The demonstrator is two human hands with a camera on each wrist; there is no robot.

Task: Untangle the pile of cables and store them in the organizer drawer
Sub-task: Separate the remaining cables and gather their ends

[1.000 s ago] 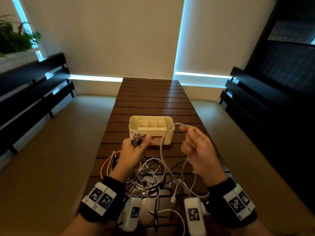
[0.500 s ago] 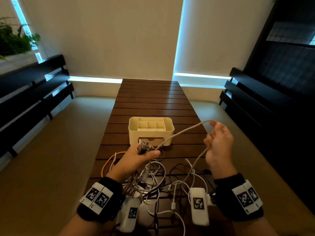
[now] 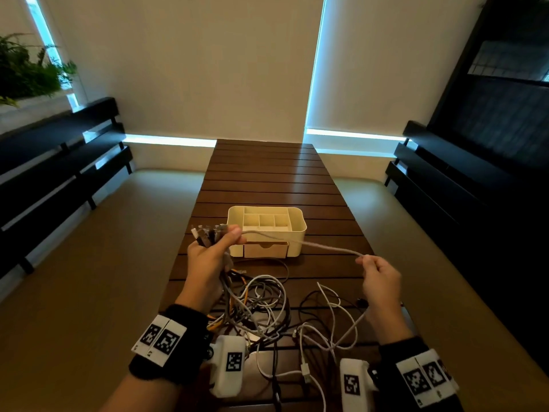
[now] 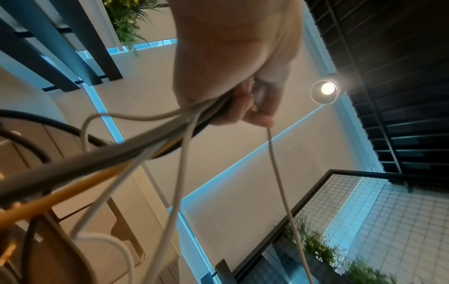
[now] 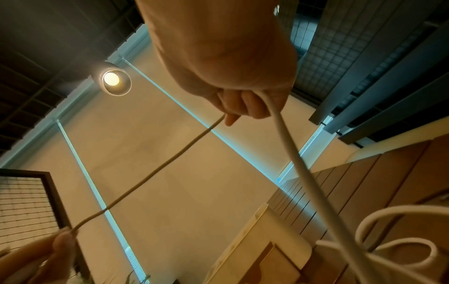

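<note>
So the white cable I'm working on is strung through the air between both hands, right in front of the organizer. On the head cam my left hand is fisted around a bunch of cable ends, plugs sticking up out of it, thumb pressing the white one down. My right hand pinches the same cable off to the right, fingers curled, and the rest drops down into the cable pile on the near end of the table.

The wrist cams add stuff the head view can't. Left wrist shows the bundle from below: grey, white, black and one orange-yellow cord all squeezed in the fist, smooth round jackets. Right wrist shows the cable entering the fist and coming out the other side, plus a thick white loop by the lens.

The organizer is cream plastic with rounded corners, divided compartments on top, and a drawer with a light wood-looking front, pushed closed. The table is dark brown slats with a slight sheen. Black slatted benches sit on either side.
</note>
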